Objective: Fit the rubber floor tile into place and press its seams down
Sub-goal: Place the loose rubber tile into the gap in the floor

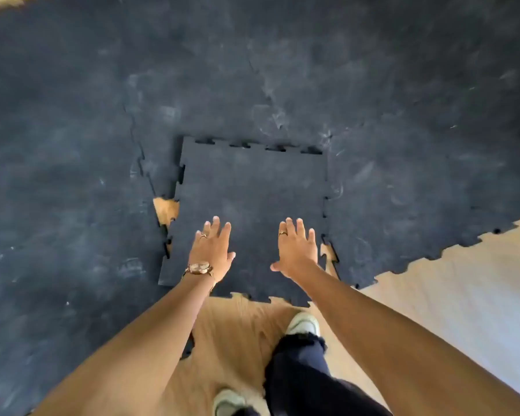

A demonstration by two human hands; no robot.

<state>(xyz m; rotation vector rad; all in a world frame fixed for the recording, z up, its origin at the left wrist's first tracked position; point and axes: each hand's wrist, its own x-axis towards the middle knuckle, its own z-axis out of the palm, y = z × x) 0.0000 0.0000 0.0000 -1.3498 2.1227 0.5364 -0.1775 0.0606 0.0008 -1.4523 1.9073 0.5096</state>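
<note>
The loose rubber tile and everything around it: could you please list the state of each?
Loose rubber tile: lying askew over the laid mat, not yet interlocked.
Laid rubber flooring: flat, seams closed.
Wood floor gap: exposed at the tile's left edge.
Left hand: open, fingers spread, over the tile's near edge.
Right hand: open, fingers spread, over the tile.
Watch: worn on the left wrist.
</note>
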